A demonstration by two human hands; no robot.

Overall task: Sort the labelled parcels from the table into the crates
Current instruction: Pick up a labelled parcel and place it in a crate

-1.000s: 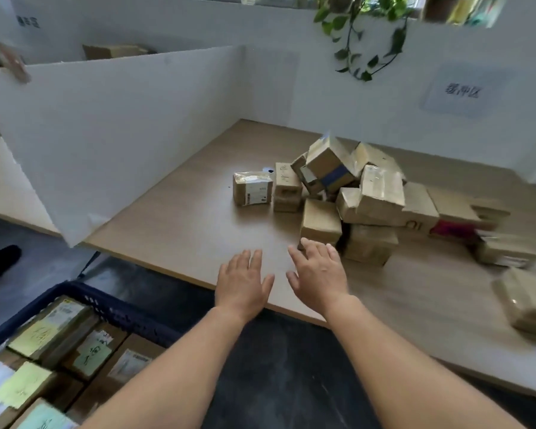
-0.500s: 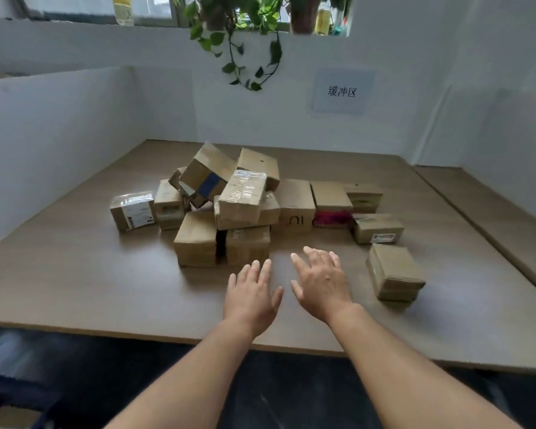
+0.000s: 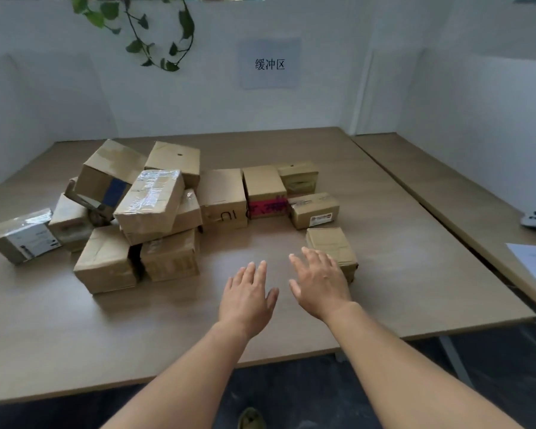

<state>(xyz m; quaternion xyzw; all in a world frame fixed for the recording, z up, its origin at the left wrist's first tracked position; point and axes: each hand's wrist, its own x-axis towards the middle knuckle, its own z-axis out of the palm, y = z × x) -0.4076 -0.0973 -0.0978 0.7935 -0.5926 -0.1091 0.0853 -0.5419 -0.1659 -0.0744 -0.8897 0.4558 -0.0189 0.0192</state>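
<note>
Both hands, left (image 3: 247,294) and right (image 3: 319,283), are reaching open and empty toward the lone parcel (image 3: 331,247) right of the pile (image 3: 143,212); next, closing a grip around it

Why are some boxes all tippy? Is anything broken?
Two parcels sit crooked on the heap at the left: the tape-wrapped box and the blue-taped box lean on the ones beneath. The blue-taped one looks dented. The others lie flat on the table. Nothing has spilled.
</note>
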